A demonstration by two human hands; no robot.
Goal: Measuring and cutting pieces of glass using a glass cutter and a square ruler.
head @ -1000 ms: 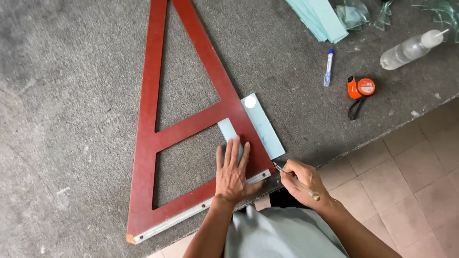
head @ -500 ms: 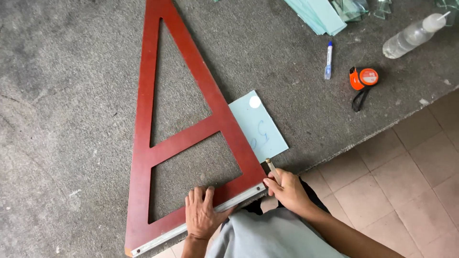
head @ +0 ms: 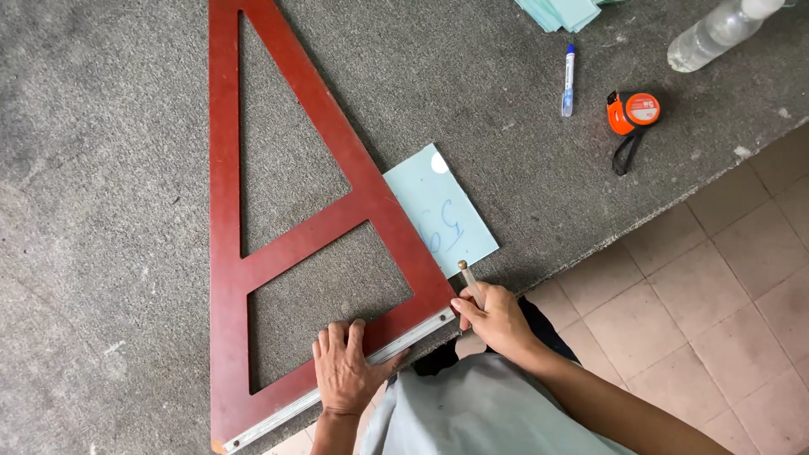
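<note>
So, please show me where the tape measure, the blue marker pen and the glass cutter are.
tape measure (head: 634, 110): head view, on its orange case.
blue marker pen (head: 569, 81): head view, mid-barrel.
glass cutter (head: 469, 281): head view, on its shaft above the right hand (head: 495, 318).

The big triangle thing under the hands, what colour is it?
The triangle frame is dark red, clearest in the head view.

- The triangular square (head: 312, 219) is seen as smooth red-brown lacquered wood, edged below with a dull metal strip (head: 337, 383).
- The bench top (head: 101, 168) is covered in rough, matt grey carpet-like cloth.
- The pale blue sheet (head: 442, 211) appears as smooth glass.
- The floor tiles (head: 716, 303) look matt.
- The tape measure (head: 634, 111) is shown in glossy orange plastic.
</note>
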